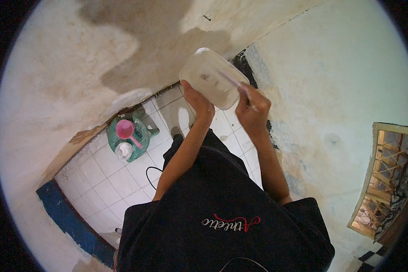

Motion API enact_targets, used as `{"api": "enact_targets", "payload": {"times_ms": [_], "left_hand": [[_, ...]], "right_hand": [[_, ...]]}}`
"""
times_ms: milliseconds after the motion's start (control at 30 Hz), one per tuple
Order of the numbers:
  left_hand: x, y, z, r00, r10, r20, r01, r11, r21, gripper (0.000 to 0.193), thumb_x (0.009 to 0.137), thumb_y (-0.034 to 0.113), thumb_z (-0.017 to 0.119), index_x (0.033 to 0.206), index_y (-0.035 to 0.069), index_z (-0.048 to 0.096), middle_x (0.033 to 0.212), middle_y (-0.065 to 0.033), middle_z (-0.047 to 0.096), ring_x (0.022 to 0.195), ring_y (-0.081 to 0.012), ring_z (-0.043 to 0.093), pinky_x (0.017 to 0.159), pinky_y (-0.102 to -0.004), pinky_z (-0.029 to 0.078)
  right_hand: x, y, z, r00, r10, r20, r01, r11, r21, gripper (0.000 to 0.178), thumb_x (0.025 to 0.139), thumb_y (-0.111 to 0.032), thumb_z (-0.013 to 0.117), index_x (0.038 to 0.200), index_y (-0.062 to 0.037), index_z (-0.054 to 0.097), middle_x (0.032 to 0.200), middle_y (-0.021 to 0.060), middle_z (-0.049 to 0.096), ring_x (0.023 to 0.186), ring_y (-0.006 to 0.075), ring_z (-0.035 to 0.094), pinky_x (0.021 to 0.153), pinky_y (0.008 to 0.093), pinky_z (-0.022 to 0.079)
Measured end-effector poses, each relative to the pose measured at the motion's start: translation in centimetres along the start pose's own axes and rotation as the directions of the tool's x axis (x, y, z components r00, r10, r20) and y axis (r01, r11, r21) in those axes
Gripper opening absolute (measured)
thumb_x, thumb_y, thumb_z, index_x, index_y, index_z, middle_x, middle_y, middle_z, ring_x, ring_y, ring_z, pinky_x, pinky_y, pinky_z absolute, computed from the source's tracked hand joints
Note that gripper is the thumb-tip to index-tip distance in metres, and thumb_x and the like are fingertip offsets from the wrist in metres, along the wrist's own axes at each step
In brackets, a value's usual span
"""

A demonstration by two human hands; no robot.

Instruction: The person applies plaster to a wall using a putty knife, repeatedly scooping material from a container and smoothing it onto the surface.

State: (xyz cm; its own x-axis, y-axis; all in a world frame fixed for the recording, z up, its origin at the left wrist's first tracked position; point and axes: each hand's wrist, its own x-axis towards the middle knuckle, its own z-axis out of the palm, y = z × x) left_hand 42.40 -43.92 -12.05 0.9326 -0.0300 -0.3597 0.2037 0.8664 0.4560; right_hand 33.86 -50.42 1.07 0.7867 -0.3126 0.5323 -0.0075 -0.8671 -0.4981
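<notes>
My left hand (198,102) grips the near left side of a translucent white plastic container (196,69), rectangular with rounded corners, held tilted in front of me. A thin layer of pale stuff and a few dark specks show inside it. In my closed right hand (254,109) is a thin, stick-like tool (229,78) that reaches over the container's inside. Its far end blurs into the pale contents, so its exact kind is unclear. White smears mark the right hand's fingers.
Down on the white tiled floor (106,179), at the left, stands a green plastic container (147,136) with a pink dipper (125,129) and a white lump on it. A stained wall (68,81) rises ahead. At right are a pale green wall (331,86) and a yellow-framed window (371,177).
</notes>
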Motion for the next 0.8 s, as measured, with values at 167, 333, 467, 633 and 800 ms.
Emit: {"api": "enact_targets", "payload": {"times_ms": [167,333,467,633,800], "left_hand": [[-0.4,0.5,1.2,0.999,-0.035,0.011,0.035,0.999,-0.022,0.059,0.097,0.056,0.031,0.129,0.008,0.043,0.12,-0.0115,0.054,0.108,-0.0272,0.056,0.087,-0.0427,0.052],[-0.1,0.7,0.7,0.995,0.101,0.008,-0.101,0.987,0.126,0.057,0.098,0.055,0.033,0.128,0.007,0.043,0.121,-0.0107,0.054,0.108,-0.0253,0.057,0.088,-0.039,0.051],[0.0,0.8,0.4,0.999,-0.042,-0.017,0.041,0.999,-0.029,0.062,0.096,0.058,0.031,0.131,0.008,0.041,0.124,-0.0121,0.052,0.111,-0.0288,0.054,0.09,-0.0444,0.05],[0.1,1.0,0.5,0.997,-0.063,-0.043,0.063,0.998,-0.01,0.059,0.098,0.056,0.03,0.132,0.008,0.04,0.126,-0.0119,0.051,0.114,-0.0261,0.053,0.095,-0.0412,0.047],[0.0,1.4,0.4,1.0,-0.015,-0.011,0.015,1.0,0.006,0.065,0.095,0.061,0.03,0.135,0.01,0.036,0.131,-0.0123,0.047,0.115,-0.0306,0.052,0.094,-0.0479,0.049]], "right_hand": [[-1.5,1.4,1.0,0.997,-0.035,0.069,0.039,0.997,-0.064,0.017,0.079,0.0,0.058,0.094,-0.0006,0.065,0.094,0.0189,0.068,0.083,0.0333,0.068,0.071,0.0399,0.054],[-2.0,0.6,1.0,0.999,0.012,0.042,-0.012,1.0,0.005,0.014,0.081,-0.001,0.059,0.094,0.0,0.066,0.088,0.0195,0.068,0.075,0.0335,0.067,0.066,0.039,0.054],[0.4,0.2,0.3,0.997,0.069,-0.046,-0.069,0.998,0.008,0.012,0.085,-0.003,0.059,0.094,-0.0001,0.066,0.084,0.0203,0.067,0.071,0.0341,0.067,0.061,0.0361,0.052],[-2.0,0.4,1.4,0.999,0.049,-0.011,-0.048,0.998,0.05,0.013,0.082,0.001,0.058,0.093,0.0002,0.067,0.076,0.0178,0.066,0.06,0.0248,0.066,0.054,0.0304,0.048],[0.0,0.6,0.9,0.994,-0.002,-0.11,0.007,0.999,0.042,0.012,0.084,-0.003,0.061,0.094,0.0012,0.065,0.079,0.0202,0.066,0.063,0.0305,0.066,0.054,0.0355,0.049]]}}
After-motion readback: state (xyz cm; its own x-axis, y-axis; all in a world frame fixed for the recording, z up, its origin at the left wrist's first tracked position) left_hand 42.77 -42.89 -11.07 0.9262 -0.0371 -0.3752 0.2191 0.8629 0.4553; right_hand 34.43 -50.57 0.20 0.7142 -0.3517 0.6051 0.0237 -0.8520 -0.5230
